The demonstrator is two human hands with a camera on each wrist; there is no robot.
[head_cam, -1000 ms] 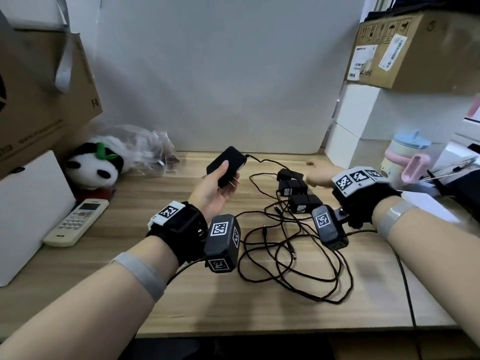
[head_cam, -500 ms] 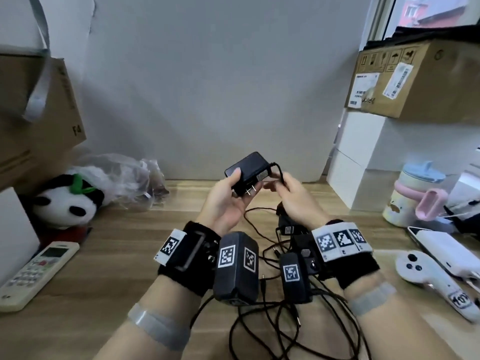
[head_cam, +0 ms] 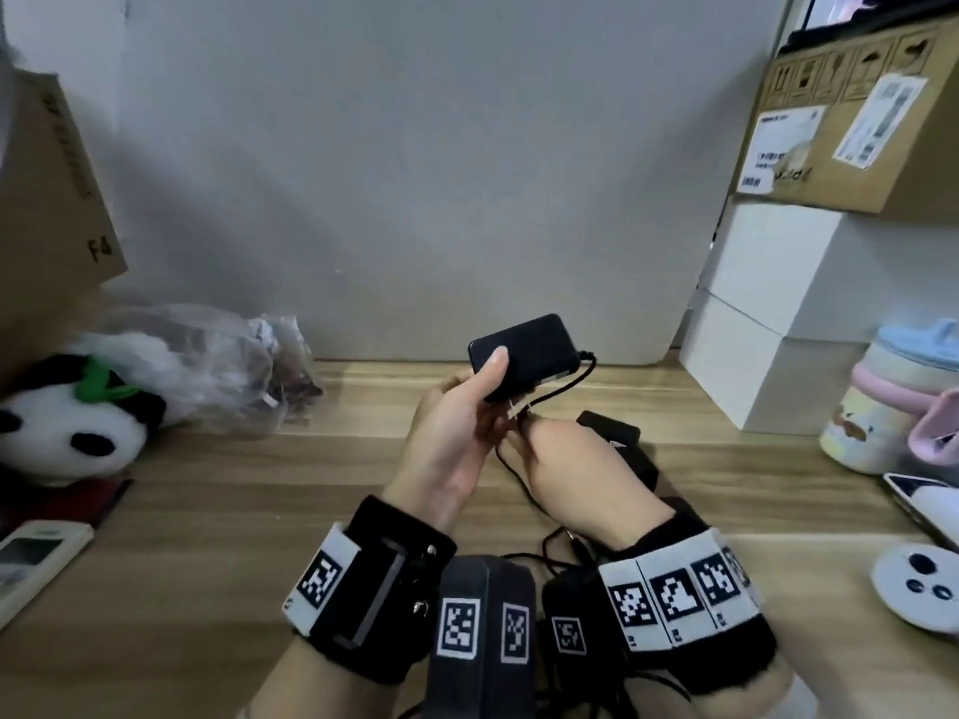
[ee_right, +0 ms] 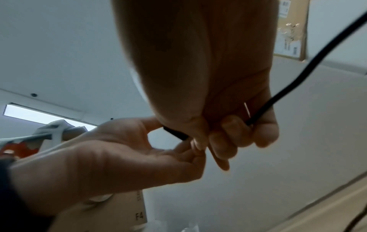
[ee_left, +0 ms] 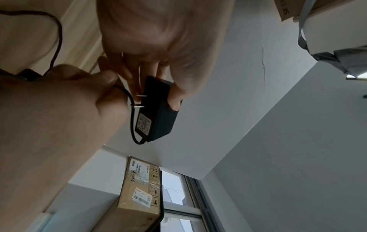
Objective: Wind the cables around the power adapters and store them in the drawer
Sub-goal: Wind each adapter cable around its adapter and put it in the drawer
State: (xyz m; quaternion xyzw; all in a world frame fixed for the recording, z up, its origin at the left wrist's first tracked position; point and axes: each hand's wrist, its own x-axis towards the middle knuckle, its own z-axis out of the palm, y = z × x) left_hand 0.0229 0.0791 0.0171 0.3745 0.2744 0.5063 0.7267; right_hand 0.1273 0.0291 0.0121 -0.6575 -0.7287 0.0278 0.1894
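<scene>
My left hand (head_cam: 456, 438) grips a black power adapter (head_cam: 534, 352) above the desk, thumb on its top face; its two metal prongs (ee_left: 140, 100) point toward my right hand. My right hand (head_cam: 565, 469) pinches the adapter's thin black cable (head_cam: 563, 386) just below the prongs, fingers curled round it (ee_right: 258, 116). The cable loops out of the adapter's far end (ee_left: 137, 141) and back to my fingers. More black adapters (head_cam: 610, 433) lie on the wooden desk (head_cam: 207, 511) behind my right hand, partly hidden. No drawer is in view.
A panda plush (head_cam: 67, 433) and a crumpled plastic bag (head_cam: 218, 365) lie at the left, a remote (head_cam: 31, 557) at the left edge. White boxes (head_cam: 763, 324), a cardboard box (head_cam: 856, 116), a pastel cup (head_cam: 892, 397) and a white controller (head_cam: 918, 583) stand at the right.
My right hand came over from the pile of adapters to the held adapter and took hold of its cable. Both hands rose together and my head moved closer.
</scene>
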